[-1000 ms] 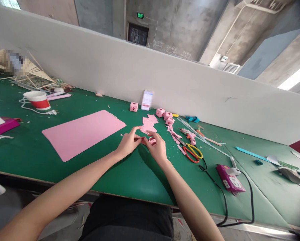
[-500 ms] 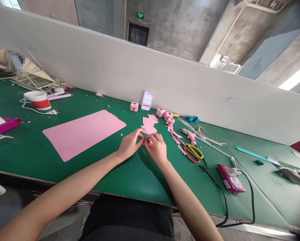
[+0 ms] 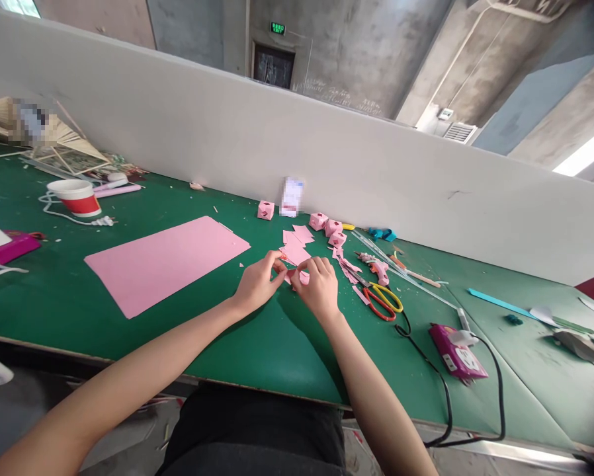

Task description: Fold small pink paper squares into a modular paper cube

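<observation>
Pink paper piece (image 3: pixel 291 273): left hand (image 3: pixel 258 284) and right hand (image 3: pixel 320 289) fingers (image 3: pixel 321 266) pinch it; 4 pink boxes (image 3: pixel 333 228) stand beyond, scissors (image 3: pixel 366 285) lie right of fingers.

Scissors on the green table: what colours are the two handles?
The scissors have one red handle and one yellow handle, best seen in the head view.

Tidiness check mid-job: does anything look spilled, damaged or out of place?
Nothing looks spilled or damaged. Mildly untidy: pink paper strips lie loose in a jumble by the scissors, right of the right hand, rather than gathered together.
</observation>
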`<state>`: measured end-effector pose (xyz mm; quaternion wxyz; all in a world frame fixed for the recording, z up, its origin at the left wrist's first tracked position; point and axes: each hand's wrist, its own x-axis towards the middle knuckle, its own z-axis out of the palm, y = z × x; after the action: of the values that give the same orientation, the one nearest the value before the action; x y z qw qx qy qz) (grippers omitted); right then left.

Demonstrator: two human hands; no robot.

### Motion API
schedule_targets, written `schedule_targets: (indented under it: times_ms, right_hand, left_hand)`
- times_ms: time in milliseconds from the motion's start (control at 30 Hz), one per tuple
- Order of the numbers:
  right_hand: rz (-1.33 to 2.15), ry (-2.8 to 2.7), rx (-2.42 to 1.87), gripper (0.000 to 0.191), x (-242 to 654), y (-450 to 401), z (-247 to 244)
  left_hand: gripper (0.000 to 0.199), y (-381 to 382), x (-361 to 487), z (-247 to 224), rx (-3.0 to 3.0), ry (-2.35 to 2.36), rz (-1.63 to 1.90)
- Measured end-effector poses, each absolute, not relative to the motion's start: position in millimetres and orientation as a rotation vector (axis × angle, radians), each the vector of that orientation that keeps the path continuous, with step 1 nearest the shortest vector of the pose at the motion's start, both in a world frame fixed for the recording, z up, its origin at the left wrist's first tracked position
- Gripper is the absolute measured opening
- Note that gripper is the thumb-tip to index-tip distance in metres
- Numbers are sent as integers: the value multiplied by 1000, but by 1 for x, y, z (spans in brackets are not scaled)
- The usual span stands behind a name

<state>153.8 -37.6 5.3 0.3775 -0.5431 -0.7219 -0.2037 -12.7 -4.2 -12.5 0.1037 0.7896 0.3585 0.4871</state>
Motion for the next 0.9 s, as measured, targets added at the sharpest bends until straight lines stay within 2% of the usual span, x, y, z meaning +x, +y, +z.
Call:
schedule_targets:
  times_ms: [233, 433, 767, 900]
  right_hand:
    - [-389, -1811, -1438, 4, 154, -42, 8]
    - [-296, -1707, -1427, 10, 165, -43, 9]
    - [-144, -1890, -1328, 19, 153, -47, 4]
    - [-157, -1889, -1285, 17, 150, -46, 1]
  left_hand:
    - [28, -6, -11, -11, 2232, 1087, 1448]
    - [29, -2, -21, -7, 2213, 1091, 1479]
    - [38, -9, -16, -7, 2291, 1017, 1453]
    - [33, -8, -15, -8, 2375, 969, 1423]
